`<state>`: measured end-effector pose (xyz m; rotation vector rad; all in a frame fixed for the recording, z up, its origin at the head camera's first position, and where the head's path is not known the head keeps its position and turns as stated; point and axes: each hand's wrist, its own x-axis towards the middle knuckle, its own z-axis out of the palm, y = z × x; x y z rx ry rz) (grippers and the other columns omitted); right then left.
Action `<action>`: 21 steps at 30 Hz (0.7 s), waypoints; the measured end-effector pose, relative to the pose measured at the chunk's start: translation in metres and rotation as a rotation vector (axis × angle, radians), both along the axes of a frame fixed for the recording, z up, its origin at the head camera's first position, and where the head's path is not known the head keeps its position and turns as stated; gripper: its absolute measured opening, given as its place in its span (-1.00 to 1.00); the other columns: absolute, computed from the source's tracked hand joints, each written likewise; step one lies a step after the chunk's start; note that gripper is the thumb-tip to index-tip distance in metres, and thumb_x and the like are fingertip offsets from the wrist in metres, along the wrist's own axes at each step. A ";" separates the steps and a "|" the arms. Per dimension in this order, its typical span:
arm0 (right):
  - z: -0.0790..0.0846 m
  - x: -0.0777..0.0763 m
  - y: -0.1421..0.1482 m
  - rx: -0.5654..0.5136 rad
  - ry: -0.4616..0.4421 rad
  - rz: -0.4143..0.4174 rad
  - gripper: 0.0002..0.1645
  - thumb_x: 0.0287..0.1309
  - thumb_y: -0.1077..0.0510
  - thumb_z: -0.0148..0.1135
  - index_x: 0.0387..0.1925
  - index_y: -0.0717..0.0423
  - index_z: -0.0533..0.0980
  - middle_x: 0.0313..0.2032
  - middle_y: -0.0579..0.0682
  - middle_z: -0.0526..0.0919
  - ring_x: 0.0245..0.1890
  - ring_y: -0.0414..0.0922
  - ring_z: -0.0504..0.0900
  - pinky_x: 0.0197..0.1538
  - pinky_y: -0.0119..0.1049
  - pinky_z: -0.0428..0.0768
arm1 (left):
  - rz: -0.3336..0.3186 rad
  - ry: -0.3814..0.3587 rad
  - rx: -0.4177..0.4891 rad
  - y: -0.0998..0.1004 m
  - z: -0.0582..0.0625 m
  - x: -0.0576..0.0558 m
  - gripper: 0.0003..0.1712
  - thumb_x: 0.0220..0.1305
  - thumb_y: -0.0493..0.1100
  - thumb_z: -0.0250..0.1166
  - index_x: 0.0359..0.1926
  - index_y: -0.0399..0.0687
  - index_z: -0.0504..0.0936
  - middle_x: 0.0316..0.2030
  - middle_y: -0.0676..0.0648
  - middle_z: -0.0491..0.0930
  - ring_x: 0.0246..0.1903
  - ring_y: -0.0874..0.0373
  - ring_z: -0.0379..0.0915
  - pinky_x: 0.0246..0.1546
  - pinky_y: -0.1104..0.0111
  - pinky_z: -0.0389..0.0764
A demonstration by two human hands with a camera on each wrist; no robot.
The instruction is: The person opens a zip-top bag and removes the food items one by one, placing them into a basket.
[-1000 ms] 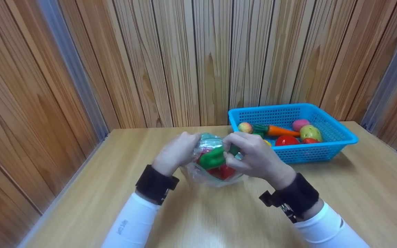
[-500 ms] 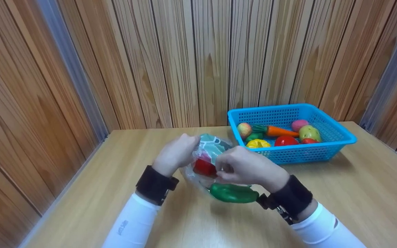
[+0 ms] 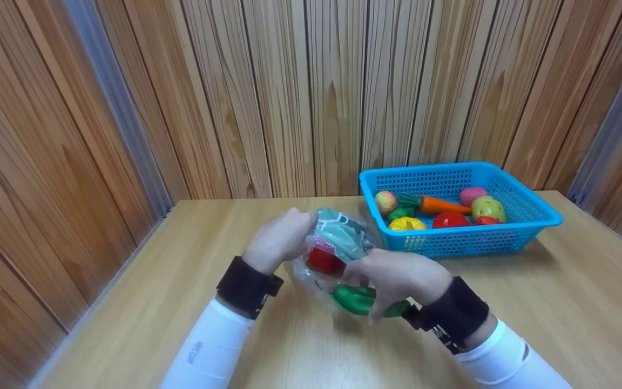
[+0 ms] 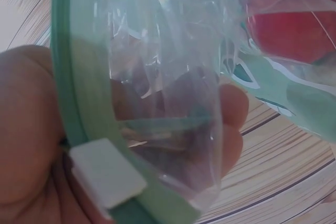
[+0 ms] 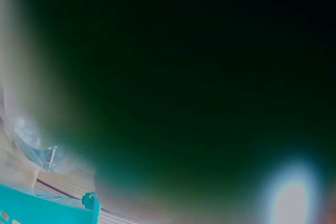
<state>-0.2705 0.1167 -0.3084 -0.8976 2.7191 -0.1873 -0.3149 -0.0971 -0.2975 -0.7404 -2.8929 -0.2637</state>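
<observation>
My left hand (image 3: 284, 235) grips the rim of a clear zip bag (image 3: 338, 232) with green print. In the left wrist view the bag's green zip strip (image 4: 86, 87) and white slider (image 4: 107, 174) lie by the palm, with fingertips behind the film. A red vegetable or fruit (image 3: 324, 262) is inside the bag. A long, glossy green vegetable (image 3: 351, 299) lies at the bag's near side. Across its front comes the thumb of my right hand (image 3: 405, 273), the other fingers being behind it, near the bag. Dark green blur fills most of the right wrist view.
Back right on the wooden table (image 3: 192, 243) stands a blue basket (image 3: 467, 246). It holds a carrot (image 3: 443, 206), a yellow vegetable (image 3: 407, 223), a potato-like piece (image 3: 487, 209) and several other pieces. Wood-panelled walls (image 3: 235, 97) close off the back and sides.
The green vegetable has come from the bag's mouth to its near side. My right hand moved nearer after it, and its thumb is now across the vegetable. The left hand stays at the bag.
</observation>
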 end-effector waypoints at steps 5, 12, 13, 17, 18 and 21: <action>-0.001 0.000 -0.002 0.012 0.030 -0.016 -0.37 -0.17 0.10 0.64 0.03 -0.09 0.60 -0.28 -0.18 0.65 -0.28 -0.13 0.54 -0.18 -0.21 0.63 | -0.012 0.010 -0.002 -0.001 0.001 0.000 -0.51 0.19 -0.34 0.41 0.16 -0.15 0.58 -0.10 -0.21 0.70 -0.12 -0.03 0.68 -0.07 0.19 0.70; 0.004 -0.002 0.003 -0.088 0.155 0.031 -0.61 -0.06 0.09 0.54 -0.15 0.05 0.62 -0.44 -0.19 0.59 -0.45 -0.17 0.52 -0.31 -0.31 0.56 | -0.008 0.040 0.002 -0.002 0.001 0.000 -0.53 0.21 -0.36 0.39 0.15 -0.15 0.58 -0.10 -0.22 0.70 -0.12 -0.06 0.68 -0.09 0.18 0.70; 0.005 -0.002 0.004 -0.106 0.188 0.049 -0.63 -0.03 0.09 0.53 -0.16 0.06 0.62 -0.43 -0.18 0.59 -0.44 -0.18 0.51 -0.31 -0.33 0.56 | -0.006 0.043 0.005 -0.002 0.001 0.000 -0.53 0.20 -0.35 0.40 0.15 -0.15 0.58 -0.09 -0.22 0.70 -0.11 -0.06 0.68 -0.07 0.16 0.70; 0.009 -0.003 0.007 -0.168 0.281 0.072 -0.69 0.12 0.09 0.46 -0.11 0.05 0.59 -0.33 -0.11 0.64 -0.38 -0.18 0.53 -0.24 -0.31 0.63 | 0.006 0.025 0.023 -0.002 0.001 -0.001 -0.49 0.17 -0.30 0.45 0.17 -0.14 0.57 -0.07 -0.21 0.70 -0.09 -0.06 0.67 -0.05 0.13 0.69; 0.011 -0.003 0.007 -0.173 0.290 0.057 -0.68 0.14 0.10 0.45 -0.08 0.05 0.58 -0.29 -0.10 0.66 -0.35 -0.17 0.54 -0.20 -0.28 0.65 | 0.007 0.024 0.026 -0.002 0.001 -0.001 -0.48 0.17 -0.30 0.45 0.18 -0.14 0.57 -0.06 -0.21 0.70 -0.08 -0.06 0.67 -0.04 0.12 0.69; 0.015 -0.002 0.009 -0.188 0.328 -0.005 -0.64 0.18 0.16 0.41 0.00 0.05 0.54 -0.20 -0.05 0.70 -0.30 -0.13 0.58 -0.12 -0.16 0.69 | 0.005 0.024 0.033 -0.002 0.001 -0.001 -0.50 0.20 -0.30 0.42 0.17 -0.14 0.57 -0.07 -0.21 0.69 -0.09 -0.06 0.67 -0.06 0.13 0.69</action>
